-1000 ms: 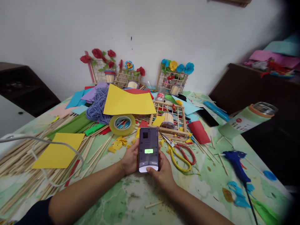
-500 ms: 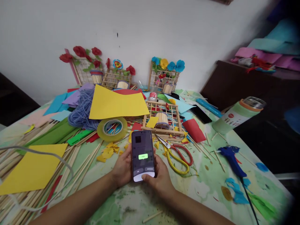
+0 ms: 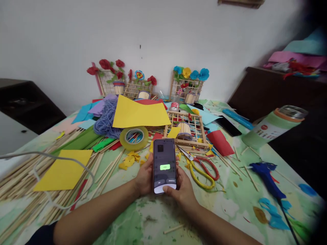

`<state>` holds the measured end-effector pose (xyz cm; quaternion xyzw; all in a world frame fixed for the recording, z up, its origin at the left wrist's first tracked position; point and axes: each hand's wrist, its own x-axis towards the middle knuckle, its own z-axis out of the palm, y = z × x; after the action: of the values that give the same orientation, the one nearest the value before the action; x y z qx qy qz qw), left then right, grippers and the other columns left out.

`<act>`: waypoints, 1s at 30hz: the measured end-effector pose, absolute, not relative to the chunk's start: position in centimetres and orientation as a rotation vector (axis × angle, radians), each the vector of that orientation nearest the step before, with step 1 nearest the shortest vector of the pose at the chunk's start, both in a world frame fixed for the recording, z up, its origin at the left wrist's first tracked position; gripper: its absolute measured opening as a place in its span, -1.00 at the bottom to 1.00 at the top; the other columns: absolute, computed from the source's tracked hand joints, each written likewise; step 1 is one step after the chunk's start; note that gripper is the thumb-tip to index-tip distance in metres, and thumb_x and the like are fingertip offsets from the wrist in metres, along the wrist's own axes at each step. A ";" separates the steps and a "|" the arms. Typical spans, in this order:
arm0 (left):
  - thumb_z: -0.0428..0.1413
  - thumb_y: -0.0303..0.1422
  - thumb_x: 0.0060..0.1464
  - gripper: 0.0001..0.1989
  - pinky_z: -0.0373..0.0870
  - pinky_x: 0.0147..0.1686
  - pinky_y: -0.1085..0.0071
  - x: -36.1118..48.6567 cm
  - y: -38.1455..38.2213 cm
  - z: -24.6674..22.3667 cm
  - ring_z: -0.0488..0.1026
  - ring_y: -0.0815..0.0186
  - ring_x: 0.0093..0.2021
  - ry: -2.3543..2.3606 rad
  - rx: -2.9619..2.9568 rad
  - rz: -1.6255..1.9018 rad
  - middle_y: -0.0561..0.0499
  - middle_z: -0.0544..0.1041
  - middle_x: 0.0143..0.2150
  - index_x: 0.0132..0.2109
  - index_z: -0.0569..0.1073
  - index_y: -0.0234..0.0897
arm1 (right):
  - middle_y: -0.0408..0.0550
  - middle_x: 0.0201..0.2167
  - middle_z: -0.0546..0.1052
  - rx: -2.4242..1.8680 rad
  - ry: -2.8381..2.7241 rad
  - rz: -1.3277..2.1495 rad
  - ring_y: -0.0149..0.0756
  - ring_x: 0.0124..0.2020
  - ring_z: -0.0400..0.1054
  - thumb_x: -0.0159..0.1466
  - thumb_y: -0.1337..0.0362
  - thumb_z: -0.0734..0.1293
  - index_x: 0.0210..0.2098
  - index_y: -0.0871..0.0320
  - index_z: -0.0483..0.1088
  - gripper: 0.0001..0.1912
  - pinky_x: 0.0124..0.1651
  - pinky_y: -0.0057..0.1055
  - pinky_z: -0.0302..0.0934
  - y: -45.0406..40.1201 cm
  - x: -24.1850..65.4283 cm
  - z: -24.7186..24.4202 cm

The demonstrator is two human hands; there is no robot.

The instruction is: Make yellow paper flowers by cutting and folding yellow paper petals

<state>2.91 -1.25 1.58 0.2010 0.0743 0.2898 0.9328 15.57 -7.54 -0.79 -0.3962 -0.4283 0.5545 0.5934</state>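
Note:
A smartphone [image 3: 165, 156] with a lit screen is held upright between my two hands, low over the table. My left hand [image 3: 145, 177] wraps the phone's left side. Around its right edge curls my right hand [image 3: 184, 189], its thumb pressed on the pale area at the bottom of the screen. A green bubble shows mid-screen; its text is too small to read. Just right of the phone lie scissors [image 3: 201, 170] with one red and one yellow handle. Yellow paper scraps [image 3: 129, 160] are scattered to its left. Behind the phone rests a stick lattice [image 3: 189, 127] with a small stick pot.
Wooden sticks [image 3: 30, 183] and yellow paper [image 3: 66, 170] cover the left side, crossed by a grey cable [image 3: 76, 161]. Clear tape [image 3: 134, 138] lies by blue yarn [image 3: 107, 117]. At right are a blue glue gun [image 3: 267, 178], a green bottle [image 3: 274, 127] and a dark phone [image 3: 228, 126].
The view has swung left, so everything sits further right in the picture. Both hands keep the smartphone, with the right thumb still at the bottom of its screen.

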 end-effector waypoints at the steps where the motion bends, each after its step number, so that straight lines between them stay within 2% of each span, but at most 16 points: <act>1: -0.30 0.06 0.17 -0.24 0.14 0.10 0.08 2.9 -1.3 1.6 0.41 0.01 0.02 0.154 0.412 0.596 -0.33 0.47 0.01 0.11 0.34 -0.54 | 0.08 -0.10 0.49 -0.926 -1.001 1.282 -0.11 -0.09 0.41 -0.08 0.13 0.50 -0.01 0.14 0.23 -0.31 -0.04 -0.19 0.32 -7.5 15.6 -0.8; 15: -0.22 0.03 0.17 -0.28 0.12 0.10 0.07 2.7 -1.2 1.5 0.39 0.00 0.03 0.143 0.420 0.621 -0.35 0.45 0.02 0.13 0.30 -0.58 | 0.05 -0.07 0.48 -0.957 -1.109 1.213 -0.13 -0.09 0.41 -0.08 0.19 0.50 0.00 0.13 0.23 -0.33 -0.01 -0.18 0.30 -7.6 15.6 -0.6; 18: -0.24 0.05 0.16 -0.26 0.15 0.08 0.06 2.5 -1.2 1.6 0.43 0.00 -0.02 0.181 0.435 0.655 -0.34 0.48 -0.01 0.10 0.33 -0.58 | 0.03 -0.05 0.47 -0.871 -1.194 1.235 -0.14 -0.05 0.39 -0.05 0.12 0.48 0.01 0.13 0.24 -0.33 0.02 -0.19 0.27 -7.3 15.8 -0.6; 21: -0.22 0.05 0.15 -0.27 0.21 0.05 0.10 2.2 -1.2 1.7 0.46 0.02 -0.07 0.185 0.455 0.679 -0.34 0.50 -0.05 0.07 0.36 -0.58 | 0.00 -0.09 0.49 -0.827 -1.316 1.206 -0.15 -0.07 0.40 0.07 0.03 0.39 -0.01 0.13 0.29 -0.45 0.00 -0.20 0.27 -7.2 16.2 -0.6; 26: -0.18 0.01 0.16 -0.31 0.27 0.00 0.13 1.9 -1.3 1.9 0.47 0.04 -0.10 0.192 0.521 0.700 -0.34 0.52 -0.10 0.04 0.37 -0.59 | -0.10 -0.43 0.52 -1.122 -1.506 0.812 -0.28 -0.42 0.40 0.22 0.09 0.25 -0.12 0.12 0.39 -0.68 -0.29 -0.36 0.29 -7.1 17.5 -0.5; 30: -0.14 -0.05 0.17 -0.40 0.29 -0.01 0.07 1.7 -1.2 2.0 0.47 0.04 -0.07 0.204 0.505 0.763 -0.28 0.51 -0.06 0.13 0.32 -0.46 | -0.09 -0.44 0.51 -1.230 -1.585 0.473 -0.25 -0.41 0.37 0.21 0.18 0.24 -0.20 0.12 0.41 -0.77 -0.26 -0.34 0.24 -6.3 19.1 -0.2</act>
<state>1.68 -1.25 2.03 0.2433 0.0983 0.3677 0.8921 19.15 -6.34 -0.20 -0.5118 -0.6594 0.1968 0.5144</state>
